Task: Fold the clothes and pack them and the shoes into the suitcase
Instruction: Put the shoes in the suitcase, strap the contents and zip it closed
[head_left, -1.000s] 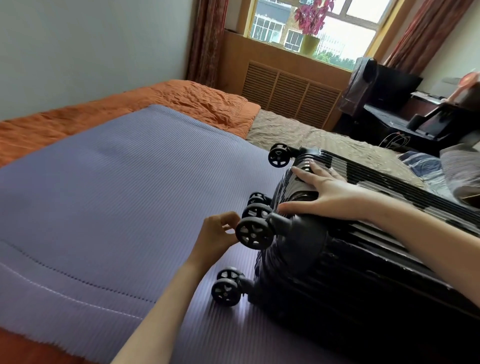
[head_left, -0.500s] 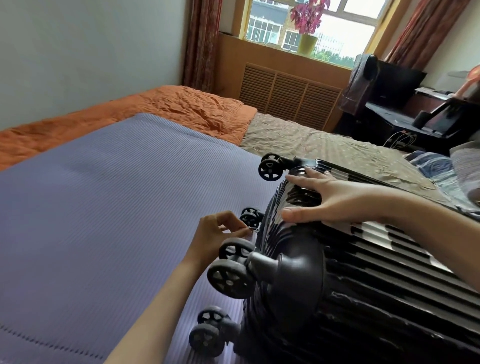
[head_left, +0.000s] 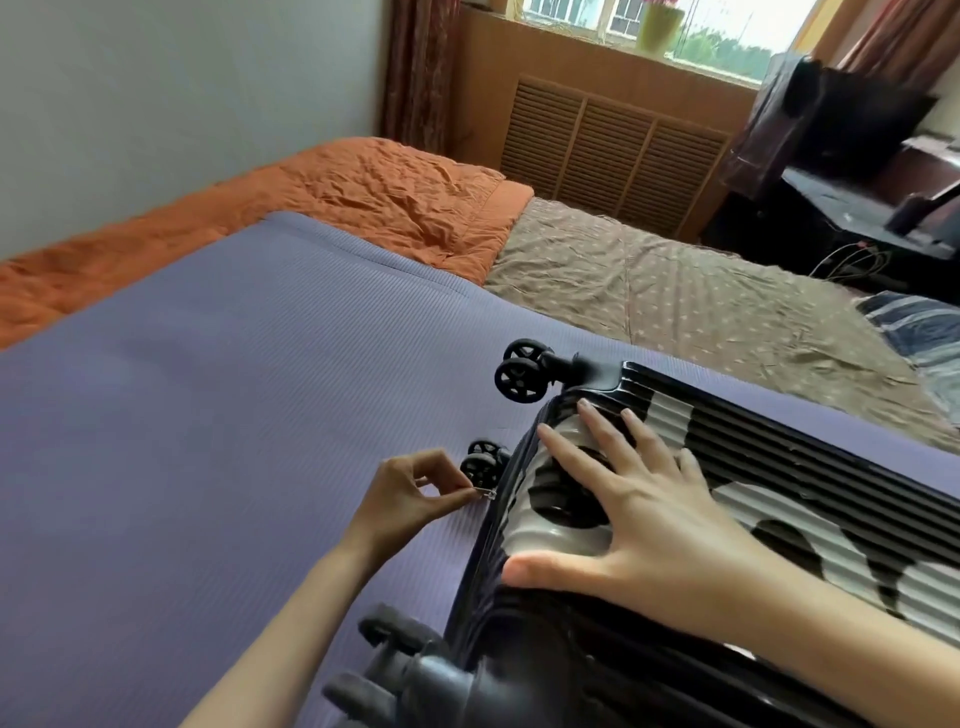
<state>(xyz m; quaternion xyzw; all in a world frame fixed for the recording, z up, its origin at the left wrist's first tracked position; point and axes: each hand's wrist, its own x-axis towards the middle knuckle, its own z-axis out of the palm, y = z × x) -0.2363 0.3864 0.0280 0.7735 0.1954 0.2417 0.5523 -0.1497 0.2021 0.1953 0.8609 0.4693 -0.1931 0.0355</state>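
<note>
A glossy black ribbed suitcase (head_left: 769, 467) lies flat and closed on the purple mat, its wheeled end toward the left. My right hand (head_left: 639, 519) presses flat on the lid near that end, fingers spread. My left hand (head_left: 415, 493) pinches a small metal zipper pull (head_left: 488, 493) at the seam on the wheeled end, between two of the wheels (head_left: 480, 462). No clothes or shoes show outside the case.
The purple ribbed mat (head_left: 208, 441) covers the bed; an orange quilt (head_left: 395, 192) lies beyond it and a brown patterned sheet (head_left: 675, 291) to the right. A striped blue cloth (head_left: 924, 332) sits at the right edge. A radiator cover and a dark desk stand behind.
The view has moved closer and higher over the suitcase. My left hand now pinches the zipper pull between the wheels; my right hand stays pressed on the lid.
</note>
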